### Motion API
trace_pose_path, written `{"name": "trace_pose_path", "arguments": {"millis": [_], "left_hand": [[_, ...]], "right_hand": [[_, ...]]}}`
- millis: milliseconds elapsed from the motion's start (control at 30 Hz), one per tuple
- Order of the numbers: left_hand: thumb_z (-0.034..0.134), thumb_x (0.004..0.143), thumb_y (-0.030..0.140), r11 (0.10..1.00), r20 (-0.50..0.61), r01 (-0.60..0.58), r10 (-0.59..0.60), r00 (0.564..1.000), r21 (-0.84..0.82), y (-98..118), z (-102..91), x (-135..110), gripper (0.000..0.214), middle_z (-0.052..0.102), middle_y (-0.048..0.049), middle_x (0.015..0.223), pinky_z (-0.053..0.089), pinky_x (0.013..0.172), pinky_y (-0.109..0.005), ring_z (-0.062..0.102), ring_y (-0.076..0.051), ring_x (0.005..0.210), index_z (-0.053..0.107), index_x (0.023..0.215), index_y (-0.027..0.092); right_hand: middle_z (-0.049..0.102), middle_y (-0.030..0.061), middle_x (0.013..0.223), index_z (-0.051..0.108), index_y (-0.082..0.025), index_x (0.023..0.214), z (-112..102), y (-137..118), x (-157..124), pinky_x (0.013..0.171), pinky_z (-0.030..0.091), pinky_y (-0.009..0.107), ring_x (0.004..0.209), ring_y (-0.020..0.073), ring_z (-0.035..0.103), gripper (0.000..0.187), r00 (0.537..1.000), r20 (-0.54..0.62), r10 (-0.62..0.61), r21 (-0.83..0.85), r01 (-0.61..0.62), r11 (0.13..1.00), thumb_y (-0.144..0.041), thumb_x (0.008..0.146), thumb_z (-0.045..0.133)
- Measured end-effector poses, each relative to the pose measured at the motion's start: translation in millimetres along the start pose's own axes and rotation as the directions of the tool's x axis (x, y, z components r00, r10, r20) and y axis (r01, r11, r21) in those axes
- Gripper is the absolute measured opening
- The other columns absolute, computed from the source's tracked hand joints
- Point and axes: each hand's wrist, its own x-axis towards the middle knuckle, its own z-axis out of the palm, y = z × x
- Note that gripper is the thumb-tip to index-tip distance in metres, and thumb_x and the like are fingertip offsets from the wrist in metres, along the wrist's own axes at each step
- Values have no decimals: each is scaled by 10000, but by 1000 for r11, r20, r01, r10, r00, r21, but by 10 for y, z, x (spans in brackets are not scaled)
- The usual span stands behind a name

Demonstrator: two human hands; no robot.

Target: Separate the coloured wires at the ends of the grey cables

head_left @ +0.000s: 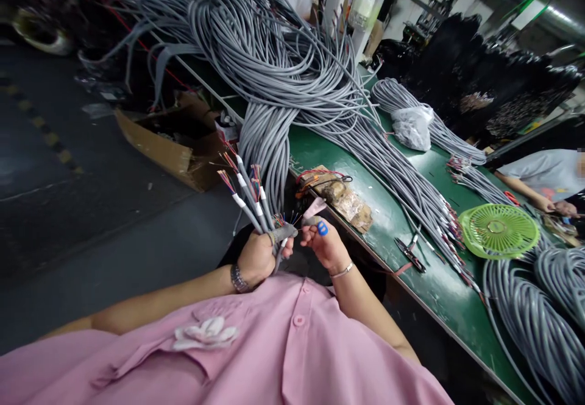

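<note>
My left hand (259, 257) is closed around several grey multi-core cables (250, 211). Their stripped ends fan out upward in thin coloured wires (226, 181), with white bands below the strands. Grey covers wrap some of my fingertips. Just right of it, my right hand (328, 248) has its fingers curled in a pinch beside the splayed wires of one cable, and a thin wire seems to run into them. A blue band (322, 228) circles one of its fingers. The pinched tip itself is very small and partly hidden.
A green-topped table (388, 243) carries a large heap of grey cables (274, 58), a taped block (350, 204), black-handled snips (410, 254) and a green fan (498, 228). An open cardboard box (159, 149) lies left. Another person's hands (555, 206) work at far right.
</note>
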Motion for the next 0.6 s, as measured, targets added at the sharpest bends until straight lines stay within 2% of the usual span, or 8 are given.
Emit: {"name": "trace_pose_path", "arguments": {"millis": [133,233,467,600], "left_hand": [[770,672,253,998,3,-63,63,998,8,-55,-17,14,183,579,8,519,366,382,-211,502,-99,422,627,676,139],[782,676,258,997,-16,-64,64,998,37,-72,-12,14,184,602,3,550,378,385,-207,523,-104,438,642,698,140],[763,720,290,990,34,-94,91,995,100,-40,-45,-16,180,644,-23,601,406,427,-217,529,-96,442,695,730,124],[743,744,279,992,142,-83,69,987,96,-37,-111,-17,156,670,-47,653,400,447,-220,541,-98,465,717,748,125]], "right_hand": [[579,-26,662,671,-166,811,50,60,-85,570,447,236,554,78,471,258,991,-78,-104,-168,90,982,-351,692,803],[557,-32,617,658,-164,759,96,70,-87,564,422,234,558,84,472,213,979,-122,-165,-231,133,964,-322,707,791],[546,-37,597,639,-162,744,99,88,-65,552,419,234,518,76,445,269,990,-115,-77,-136,61,989,-360,679,809],[559,-31,596,627,-163,735,122,87,-51,542,410,228,505,74,435,275,998,-60,-26,-94,20,995,-369,686,802]]}}
